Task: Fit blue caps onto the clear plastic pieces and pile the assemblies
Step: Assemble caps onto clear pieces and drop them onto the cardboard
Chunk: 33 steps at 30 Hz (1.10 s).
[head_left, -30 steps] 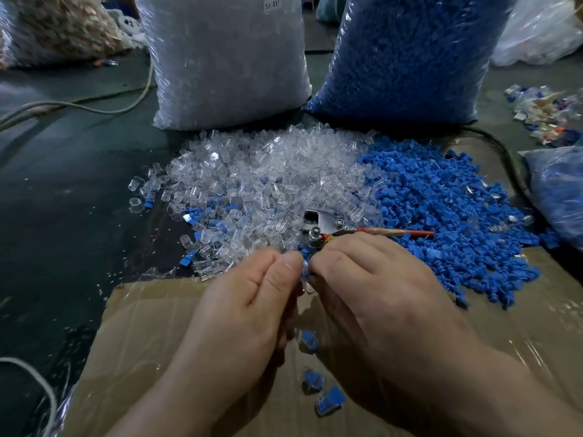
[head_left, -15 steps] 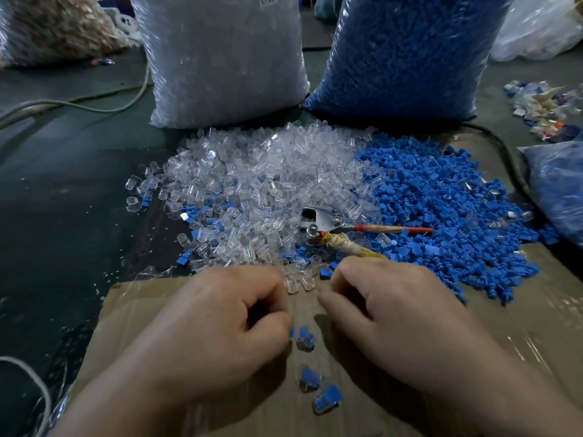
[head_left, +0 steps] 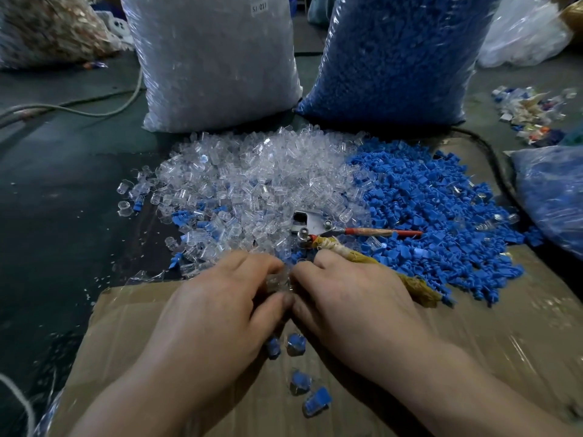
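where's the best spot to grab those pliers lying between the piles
Probably by the handles, from above on the right: the cloth-wrapped handle runs beside the right hand and the red handle lies bare on the blue caps, while the metal head sits among clear pieces.

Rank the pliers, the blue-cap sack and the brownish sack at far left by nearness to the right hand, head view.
1. Pliers: wrapped handle alongside the right hand.
2. Blue-cap sack: behind, right.
3. Brownish sack: far back left.

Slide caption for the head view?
Left hand and right hand hold a clear piece before clear pile and blue caps.
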Motion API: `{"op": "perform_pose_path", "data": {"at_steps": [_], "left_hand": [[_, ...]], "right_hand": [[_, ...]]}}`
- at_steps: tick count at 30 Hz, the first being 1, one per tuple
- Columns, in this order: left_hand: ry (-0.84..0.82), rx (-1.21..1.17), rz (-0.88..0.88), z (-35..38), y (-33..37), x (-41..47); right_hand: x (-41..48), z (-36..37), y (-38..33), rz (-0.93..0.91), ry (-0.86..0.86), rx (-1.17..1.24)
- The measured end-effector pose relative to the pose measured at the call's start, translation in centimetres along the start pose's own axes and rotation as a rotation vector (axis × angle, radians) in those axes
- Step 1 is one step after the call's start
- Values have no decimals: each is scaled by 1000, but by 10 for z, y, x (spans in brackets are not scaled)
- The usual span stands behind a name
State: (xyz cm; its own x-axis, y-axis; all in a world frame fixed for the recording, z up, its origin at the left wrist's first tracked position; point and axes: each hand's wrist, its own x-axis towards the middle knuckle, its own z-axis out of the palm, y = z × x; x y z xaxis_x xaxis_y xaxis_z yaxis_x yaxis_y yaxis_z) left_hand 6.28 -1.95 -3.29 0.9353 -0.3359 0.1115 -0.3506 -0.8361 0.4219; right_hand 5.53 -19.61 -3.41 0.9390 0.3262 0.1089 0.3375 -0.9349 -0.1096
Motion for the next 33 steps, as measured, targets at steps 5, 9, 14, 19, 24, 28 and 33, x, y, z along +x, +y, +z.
{"op": "perform_pose_path", "data": {"at_steps": [5, 9, 14, 19, 24, 28, 33], "left_hand": [[40, 2, -58, 3, 4, 1], [98, -52, -78, 6, 5, 1], [213, -182, 64, 5, 7, -2], [247, -349, 189, 6, 9, -2], [252, -446, 139, 3, 13, -4], [234, -524, -3, 4, 13, -5], [142, -511, -79, 4, 11, -6]], "right_hand": [[-1, 2, 1, 18, 53, 41], [-2, -2, 1, 35, 113, 138], [-7, -13, -1, 107, 137, 531], [-11, -23, 1, 215, -63, 1073], [-15, -27, 1, 257, -143, 1237], [-20, -36, 16, 228, -6, 672], [-24, -36, 29, 288, -189, 110]]}}
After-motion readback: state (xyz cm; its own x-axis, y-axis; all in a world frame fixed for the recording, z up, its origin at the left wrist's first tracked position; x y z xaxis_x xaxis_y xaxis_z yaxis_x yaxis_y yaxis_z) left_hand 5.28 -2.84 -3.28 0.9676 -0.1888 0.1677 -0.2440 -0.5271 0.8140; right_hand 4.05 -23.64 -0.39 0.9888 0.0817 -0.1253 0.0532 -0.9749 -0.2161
